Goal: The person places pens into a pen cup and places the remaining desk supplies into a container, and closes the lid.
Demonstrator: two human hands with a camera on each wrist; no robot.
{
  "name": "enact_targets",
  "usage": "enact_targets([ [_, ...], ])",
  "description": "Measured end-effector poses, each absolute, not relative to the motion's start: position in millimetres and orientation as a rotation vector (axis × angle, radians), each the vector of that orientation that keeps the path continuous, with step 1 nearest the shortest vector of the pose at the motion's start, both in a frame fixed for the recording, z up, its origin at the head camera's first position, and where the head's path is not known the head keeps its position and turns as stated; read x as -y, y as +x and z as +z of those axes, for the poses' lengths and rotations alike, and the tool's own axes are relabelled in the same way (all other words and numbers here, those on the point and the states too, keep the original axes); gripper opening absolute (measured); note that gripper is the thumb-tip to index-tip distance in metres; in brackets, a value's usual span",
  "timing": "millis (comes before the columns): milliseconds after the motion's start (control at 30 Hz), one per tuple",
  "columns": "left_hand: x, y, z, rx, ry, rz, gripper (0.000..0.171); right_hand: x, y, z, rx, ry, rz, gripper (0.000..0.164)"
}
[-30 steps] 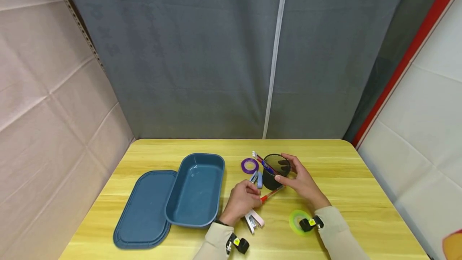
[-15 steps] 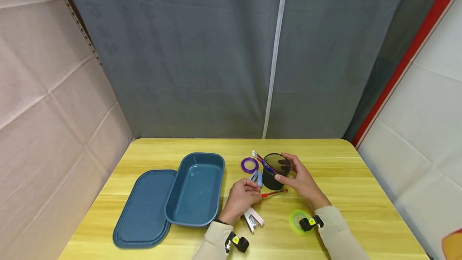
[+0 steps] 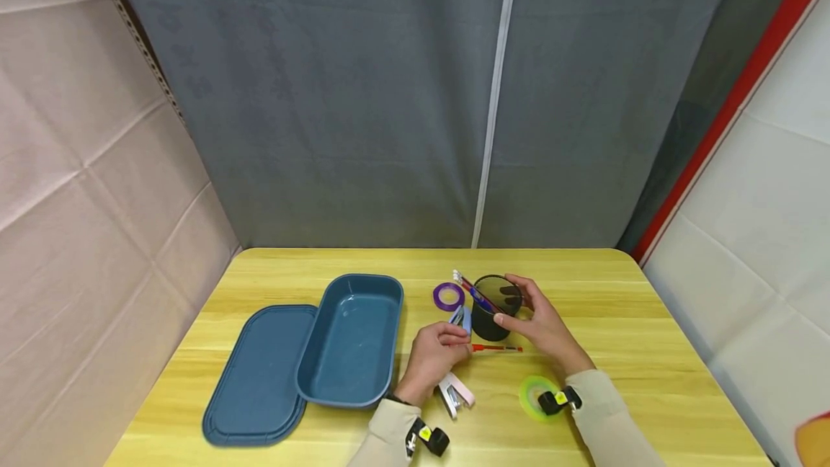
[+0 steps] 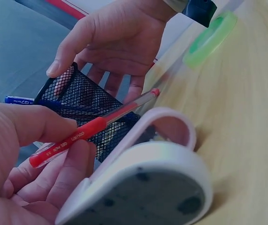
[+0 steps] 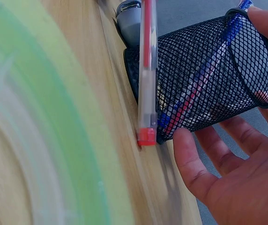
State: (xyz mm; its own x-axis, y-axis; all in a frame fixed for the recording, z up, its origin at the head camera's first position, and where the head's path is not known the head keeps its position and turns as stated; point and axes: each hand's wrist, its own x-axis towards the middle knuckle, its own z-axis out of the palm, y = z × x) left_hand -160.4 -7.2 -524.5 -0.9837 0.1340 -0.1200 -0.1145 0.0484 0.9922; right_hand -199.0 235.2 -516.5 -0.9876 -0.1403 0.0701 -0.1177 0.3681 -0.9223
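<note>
My left hand point(image 3: 433, 355) pinches a red gel pen point(image 4: 89, 130) between thumb and fingers, low over the table. The pen lies crosswise, its clear barrel end pointing right, in front of the black mesh pen cup point(image 3: 489, 328). My right hand point(image 3: 550, 334) holds that cup from its right side, thumb at the rim and fingers spread along the mesh. Blue and red pens point(image 3: 475, 295) lean inside the cup. Just below my left hand lies a pink and white stapler point(image 4: 138, 180). Beyond the hand sits a light blue stapler point(image 3: 467, 321).
A purple tape roll point(image 3: 437, 301) lies left of the cup. Under my right wrist is a green-yellow tape roll point(image 3: 526, 401). To the left stands a blue bin point(image 3: 350, 341), overlapping its flat lid point(image 3: 259, 373). A grey curtain point(image 3: 363, 107) hangs behind the table.
The pen in my left hand has turned from slanting up toward the cup to lying nearly level, its far end swinging toward me. My right hand and the cup stay put.
</note>
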Motion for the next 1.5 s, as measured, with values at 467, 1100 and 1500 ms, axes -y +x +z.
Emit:
enact_targets([
  [467,8,-159,-517,-2.123,-0.066,2.079,0.025,-236,-199,-517,-2.597,-0.267,-1.717,0.08],
  [1100,1,-156,-499,-1.909,-0.075,2.411,0.023,-238,-201,-520,-2.595,-0.3,-1.726,0.081],
  [1500,3,-152,-469,-1.871,-0.044,2.504,0.027,-237,-201,-518,-2.587,-0.286,-1.736,0.081],
])
